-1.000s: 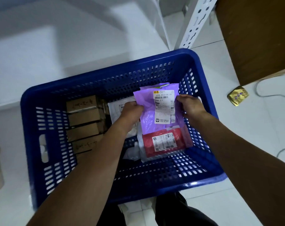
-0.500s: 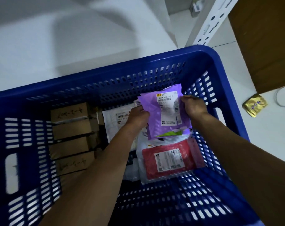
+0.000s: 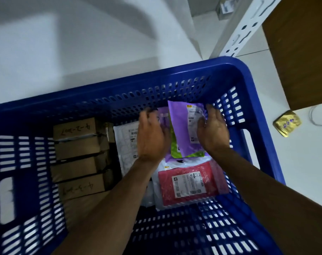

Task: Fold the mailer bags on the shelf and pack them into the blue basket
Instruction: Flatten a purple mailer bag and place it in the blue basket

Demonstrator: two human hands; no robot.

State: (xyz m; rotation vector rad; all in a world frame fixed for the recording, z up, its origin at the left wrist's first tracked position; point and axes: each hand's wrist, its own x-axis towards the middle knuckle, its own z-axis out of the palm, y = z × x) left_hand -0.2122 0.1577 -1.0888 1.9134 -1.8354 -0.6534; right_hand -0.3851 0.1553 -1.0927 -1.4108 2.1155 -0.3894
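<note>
The blue basket (image 3: 156,78) fills the lower view. A purple mailer bag (image 3: 180,129) with a white label lies in its far right corner, on top of a green mailer (image 3: 174,150). My left hand (image 3: 151,137) hovers just left of the purple bag with fingers spread and blurred, holding nothing. My right hand (image 3: 213,133) rests against the bag's right edge with fingers mostly straight. Nearer me lies a red mailer (image 3: 167,190) with a label, over a white one.
Several taped cardboard boxes (image 3: 75,150) are stacked along the basket's left side, beside a white mailer (image 3: 126,144). A white perforated shelf post (image 3: 243,28) and a brown wooden panel (image 3: 300,52) stand at the far right. A gold packet (image 3: 287,124) lies on the floor.
The purple mailer went from being held upright by both hands down into the basket's far right corner. My left hand has let go and opened; my right hand's grip has loosened. The view moved closer.
</note>
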